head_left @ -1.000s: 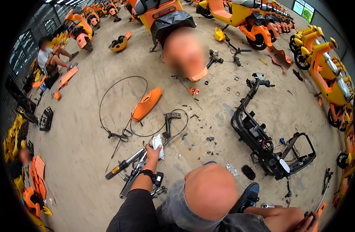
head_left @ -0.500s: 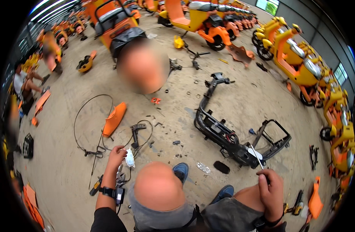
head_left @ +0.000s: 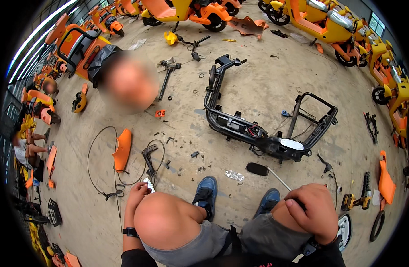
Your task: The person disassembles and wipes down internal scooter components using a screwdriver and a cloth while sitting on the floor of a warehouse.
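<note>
My right hand [head_left: 311, 209] rests over my right knee, its fingers wrapped round the dark handle of a long screwdriver. The screwdriver's bare metal shaft [head_left: 279, 178] slants up and left, its tip appearing close to a black oval pad [head_left: 257, 168]; whether they touch I cannot tell. Beyond the pad lies a black scooter frame [head_left: 240, 127] with a white oval piece [head_left: 292, 144] on it. My left hand [head_left: 140, 194] is beside my left knee, fingertips pinched on a small white sheet-like thing [head_left: 148, 184], partly hidden by hand and knee.
Left of centre lie an orange panel [head_left: 122, 150], a looped black cable [head_left: 89, 155] and a black bracket [head_left: 149, 155]. A silvery oval piece [head_left: 234, 175] and several small parts dot the floor. A yellow drill [head_left: 348, 202] lies at right. Parked scooters [head_left: 320, 26] line the back.
My view has shifted, bringing the scooter frame higher in the picture. The screwdriver has swung from pointing at the frame's white oval to pointing left toward the black pad. My left hand sits closer to my knee.
</note>
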Demonstrator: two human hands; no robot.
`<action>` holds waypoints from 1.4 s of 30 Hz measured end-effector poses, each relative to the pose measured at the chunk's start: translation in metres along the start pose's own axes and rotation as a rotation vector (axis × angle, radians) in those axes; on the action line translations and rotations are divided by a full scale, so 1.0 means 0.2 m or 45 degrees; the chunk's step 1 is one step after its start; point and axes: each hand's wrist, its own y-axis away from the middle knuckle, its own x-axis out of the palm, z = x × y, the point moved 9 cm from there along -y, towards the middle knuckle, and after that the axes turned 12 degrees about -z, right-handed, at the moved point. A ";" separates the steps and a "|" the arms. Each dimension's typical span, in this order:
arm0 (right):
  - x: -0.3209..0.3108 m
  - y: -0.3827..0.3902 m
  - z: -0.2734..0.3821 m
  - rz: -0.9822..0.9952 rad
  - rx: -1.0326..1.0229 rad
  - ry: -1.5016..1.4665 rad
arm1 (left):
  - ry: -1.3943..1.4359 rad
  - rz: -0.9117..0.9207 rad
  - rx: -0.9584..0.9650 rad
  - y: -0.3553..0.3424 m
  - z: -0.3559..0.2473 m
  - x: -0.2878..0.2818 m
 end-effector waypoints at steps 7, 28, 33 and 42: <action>0.00 0.04 -0.08 -0.030 0.308 -0.023 | -0.632 -0.461 0.100 -0.20 0.82 -0.11; 0.07 -0.05 -0.13 0.121 0.470 0.021 | -0.391 -0.798 -0.125 -0.53 0.96 -0.04; 0.04 -0.04 -0.14 0.015 0.441 -0.015 | -0.067 -0.545 -0.323 -0.49 1.04 0.01; 0.01 -0.04 -0.15 0.028 0.499 -0.102 | -0.397 -0.081 -0.126 -0.30 0.90 0.14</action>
